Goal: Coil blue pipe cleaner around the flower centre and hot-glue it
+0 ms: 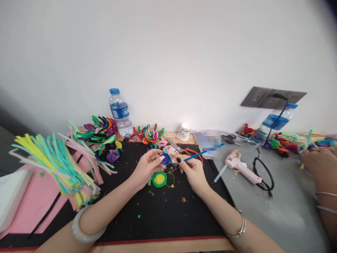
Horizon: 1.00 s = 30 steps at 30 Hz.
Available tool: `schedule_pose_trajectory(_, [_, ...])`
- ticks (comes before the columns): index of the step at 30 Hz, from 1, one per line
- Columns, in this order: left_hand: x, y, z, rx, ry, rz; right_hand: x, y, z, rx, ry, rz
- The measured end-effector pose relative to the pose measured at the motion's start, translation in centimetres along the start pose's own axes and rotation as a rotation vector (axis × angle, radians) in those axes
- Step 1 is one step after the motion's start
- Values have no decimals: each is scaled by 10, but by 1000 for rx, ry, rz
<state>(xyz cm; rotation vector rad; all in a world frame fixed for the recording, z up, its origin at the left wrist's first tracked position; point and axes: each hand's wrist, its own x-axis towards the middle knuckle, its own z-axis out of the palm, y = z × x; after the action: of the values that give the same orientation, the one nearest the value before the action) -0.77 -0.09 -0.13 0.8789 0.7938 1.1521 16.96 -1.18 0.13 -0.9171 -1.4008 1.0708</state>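
Above the black mat, my left hand (151, 165) pinches a small coiled disc of pipe cleaner (166, 159), purple inside with a blue outer turn. My right hand (191, 171) grips a blue pipe cleaner (196, 156) between thumb and fingers; its loose end points up and to the right. Whether this strand joins the disc is hard to see. Below my hands lies a round coil (159, 179), yellow in the middle with a green rim. Scissors (174, 144) and red-handled pliers or a similar tool (193, 153) lie just behind my hands.
A pile of pastel pipe cleaners (61, 167) lies left on pink sheets. Water bottles (121, 114) and a paper cup (184, 132) stand near the wall. A pink glue gun (243, 168) with a black cord rests right. Another person's hand (319, 161) reaches in at far right.
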Motion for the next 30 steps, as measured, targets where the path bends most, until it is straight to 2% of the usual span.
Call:
schedule_pose_trajectory(14, [-1, -1, 2, -50, -13, -58, -3, -3, 2, -35, 52, 3])
schedule_pose_trajectory(23, [-1, 2, 3, -36, 14, -13, -2, -3, 3, 63, 85, 45])
schedule_pose_trajectory(30, [-3, 1, 5, -18, 12, 5, -2, -4, 4, 133, 86, 188])
